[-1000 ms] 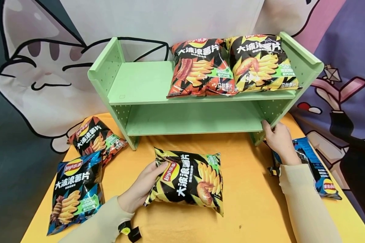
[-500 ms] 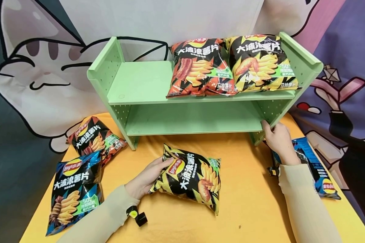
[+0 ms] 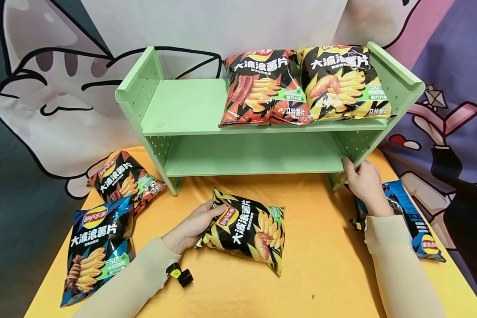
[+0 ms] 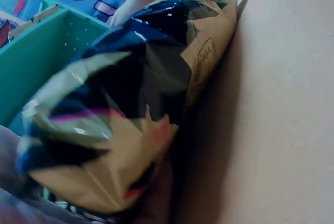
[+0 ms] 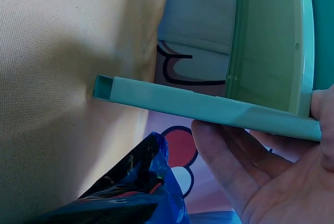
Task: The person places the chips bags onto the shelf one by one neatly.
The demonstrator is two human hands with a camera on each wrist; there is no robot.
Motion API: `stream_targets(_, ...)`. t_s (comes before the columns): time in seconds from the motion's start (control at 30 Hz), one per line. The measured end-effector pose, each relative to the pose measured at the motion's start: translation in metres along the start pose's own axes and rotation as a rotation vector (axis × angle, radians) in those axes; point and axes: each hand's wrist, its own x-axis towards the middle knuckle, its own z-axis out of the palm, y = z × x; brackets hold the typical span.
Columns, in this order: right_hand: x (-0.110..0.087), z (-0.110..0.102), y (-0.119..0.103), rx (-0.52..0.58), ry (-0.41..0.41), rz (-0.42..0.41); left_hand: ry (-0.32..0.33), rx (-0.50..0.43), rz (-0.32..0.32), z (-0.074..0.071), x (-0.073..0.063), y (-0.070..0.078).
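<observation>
Grips a black-and-yellow chip bag (image 3: 244,232) by its left end with the left hand (image 3: 194,225), with the thumb over the printed face and fingers curled beneath. Holds it in front of the green shelf (image 3: 184,106), face up, with the right end slanting away from the shelf, over an orange cloth (image 3: 294,293). Cannot tell about contact with the cloth. Grasps the shelf's right side panel (image 3: 395,81) low at its front with the right hand (image 3: 365,185), with the thumb on the inner side and fingers on the outer. See, on the right half of the shelf's upper board, a large red bag (image 3: 262,88) touching a large yellow bag (image 3: 338,84), both leaning back. See also a small red bag (image 3: 127,181) just left of the shelf, a blue bag (image 3: 97,249) overlapping it in front of the shelf's left side, and a second blue bag (image 3: 415,225) right of the shelf, partly hidden by the right sleeve (image 3: 401,265).
</observation>
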Motion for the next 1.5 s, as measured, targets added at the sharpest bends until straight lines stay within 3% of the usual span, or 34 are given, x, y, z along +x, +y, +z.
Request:
stream_targets(0.13,-0.001,-0.001,0.001,0.000,-0.012,0.014,0.057,0.090,0.038,0.000,-0.002,0.006)
stream_targets(0.4,-0.003,-0.001,-0.001,-0.010,-0.018,0.026,0.072,0.097,0.068,-0.005,-0.006,0.010)
stream_targets(0.63,-0.003,0.000,0.000,-0.004,-0.019,0.024,0.102,0.142,0.099,-0.010,-0.018,0.011)
stream_targets(0.7,-0.003,0.000,0.000,-0.008,-0.019,0.027,0.131,0.162,0.140,-0.012,-0.023,0.011)
stream_targets(0.9,-0.003,0.000,-0.002,-0.004,-0.007,0.017,0.304,0.250,0.336,-0.008,-0.045,0.011)
stream_targets(0.97,-0.003,-0.001,-0.002,-0.003,-0.010,0.017,0.321,0.258,0.386,-0.004,-0.055,0.012)
stream_targets(1.07,-0.003,-0.001,-0.001,-0.006,-0.014,0.023,0.273,0.235,0.417,0.002,-0.069,0.014)
stream_targets(1.27,-0.002,-0.001,0.003,-0.013,0.000,0.003,0.059,0.165,0.384,0.011,-0.088,0.011)
stream_targets(1.5,-0.002,0.001,0.001,-0.006,-0.001,0.011,-0.116,0.053,0.251,0.026,-0.099,-0.005)
